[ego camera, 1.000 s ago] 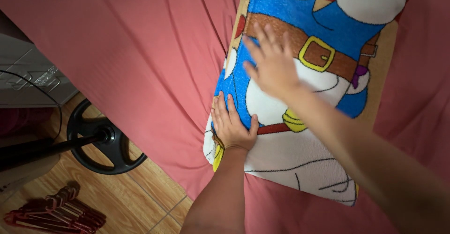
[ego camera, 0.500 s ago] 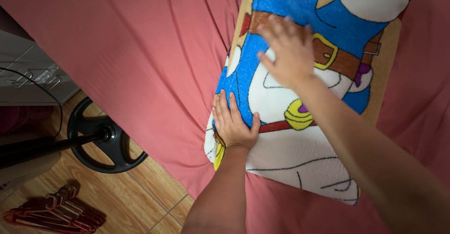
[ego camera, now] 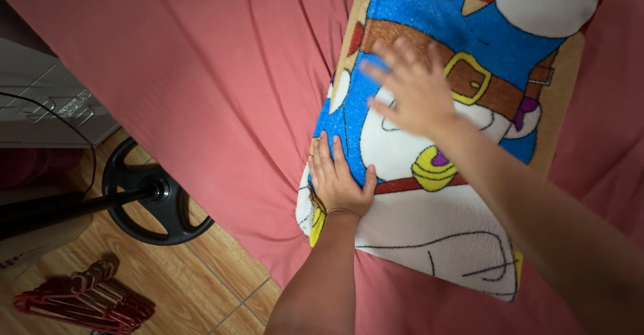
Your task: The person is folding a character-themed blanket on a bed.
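Head view: a folded fleece blanket [ego camera: 463, 140] printed with a cartoon figure in blue, white, brown and yellow lies on a bed covered by a pink sheet [ego camera: 221, 86]; the blanket runs from the top edge of the frame down toward the lower right, its near end just inside the bed's edge; the sheet around it is creased, with folds fanning out from the blanket's left side.

The left hand [ego camera: 341, 180] lies flat, palm down, on the blanket's left edge near its lower end, fingers spread a little and pointing up the frame, thumb out to the right beside a red stripe in the print; it grips nothing. The right hand [ego camera: 414, 90] is higher up on the blanket, open with fingers splayed over the blue and brown part of the print next to a yellow buckle shape; it is blurred, so whether the palm presses the cloth or skims just above it cannot be told; the 2 hands are apart.

To the left of the bed, on a wooden floor [ego camera: 201, 278], stands the round black base of a fan stand [ego camera: 157, 197] with its pole [ego camera: 60, 207] slanting left; a heap of red clothes hangers [ego camera: 84, 298] lies in the lower left corner; a pale cabinet [ego camera: 47, 107] shows at the left edge.
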